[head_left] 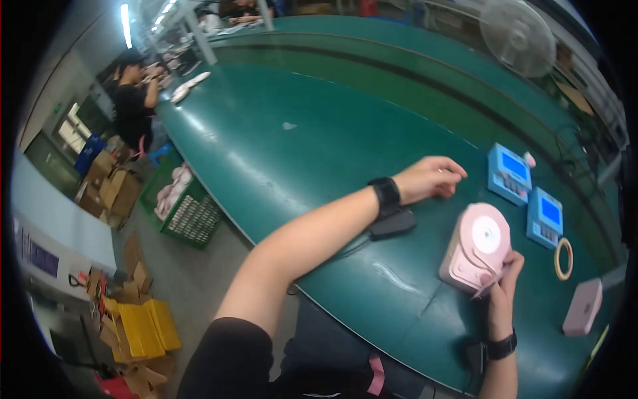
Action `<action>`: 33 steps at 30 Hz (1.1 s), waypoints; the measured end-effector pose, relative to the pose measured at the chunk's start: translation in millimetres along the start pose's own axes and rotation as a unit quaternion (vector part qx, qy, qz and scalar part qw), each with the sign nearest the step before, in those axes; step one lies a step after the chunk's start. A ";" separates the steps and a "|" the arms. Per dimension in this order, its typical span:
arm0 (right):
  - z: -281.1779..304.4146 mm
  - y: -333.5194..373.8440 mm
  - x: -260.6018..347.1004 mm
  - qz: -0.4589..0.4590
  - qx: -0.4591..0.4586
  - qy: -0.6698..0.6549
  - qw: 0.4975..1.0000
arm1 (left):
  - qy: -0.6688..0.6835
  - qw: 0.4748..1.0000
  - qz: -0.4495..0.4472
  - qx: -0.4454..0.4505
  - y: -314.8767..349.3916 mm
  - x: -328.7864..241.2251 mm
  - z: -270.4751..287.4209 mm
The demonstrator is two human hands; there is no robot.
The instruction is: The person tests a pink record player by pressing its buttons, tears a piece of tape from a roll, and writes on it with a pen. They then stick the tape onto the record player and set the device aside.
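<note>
My right hand [505, 280] grips the lower right side of a pink, rounded device [458, 256]. A white disc [490, 234] with a small centre shows on the device's face. A thin pink cord or strap [480, 261] crosses its lower front near my thumb. My left hand [430, 179] is above the table, up and to the left of the device and apart from it. Its fingers are loosely bent and slightly apart, with nothing visible in them. Both wrists wear black bands, and a black box [392, 225] is beside the left one.
Two blue meters [510, 174] with lit screens are on the green table [319, 166] beyond the device. Near them are a tape ring [563, 259] and a pink case [583, 307]. A green crate [193, 223] with pink parts stands left, by cardboard boxes. Another person [133, 100] works farther off.
</note>
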State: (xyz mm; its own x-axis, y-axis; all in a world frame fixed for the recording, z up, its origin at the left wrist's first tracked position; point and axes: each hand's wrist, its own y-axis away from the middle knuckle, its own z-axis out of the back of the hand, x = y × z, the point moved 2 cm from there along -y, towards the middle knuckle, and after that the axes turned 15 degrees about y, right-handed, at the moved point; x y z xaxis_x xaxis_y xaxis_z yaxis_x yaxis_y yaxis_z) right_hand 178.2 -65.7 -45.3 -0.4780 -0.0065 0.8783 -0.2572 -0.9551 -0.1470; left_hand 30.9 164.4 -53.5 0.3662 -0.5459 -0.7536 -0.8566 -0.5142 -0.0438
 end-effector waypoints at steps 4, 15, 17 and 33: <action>-3.0 -0.9 -2.5 -0.019 -0.033 -0.013 0.999 | -0.010 1.000 0.004 0.006 -2.2 -1.7 3.2; -4.4 -6.6 -23.8 0.001 -0.042 -0.022 0.999 | 0.002 1.000 -0.003 0.010 -5.9 1.6 4.6; -0.9 -6.1 -34.7 0.011 -0.048 -0.037 0.998 | 0.003 1.000 -0.010 0.011 -7.4 2.7 5.9; 1.5 5.8 44.9 0.330 0.154 0.349 0.864 | 0.000 0.999 -0.039 -0.017 -33.7 18.0 14.7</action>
State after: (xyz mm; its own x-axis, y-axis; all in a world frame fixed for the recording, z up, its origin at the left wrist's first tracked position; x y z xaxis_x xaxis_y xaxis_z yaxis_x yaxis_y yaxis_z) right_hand 156.5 -72.0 -6.0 -0.8524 -0.5021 0.1461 0.4485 -0.8456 -0.2895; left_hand 61.1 181.7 -75.3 0.4312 -0.5032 -0.7489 -0.8124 -0.5777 -0.0795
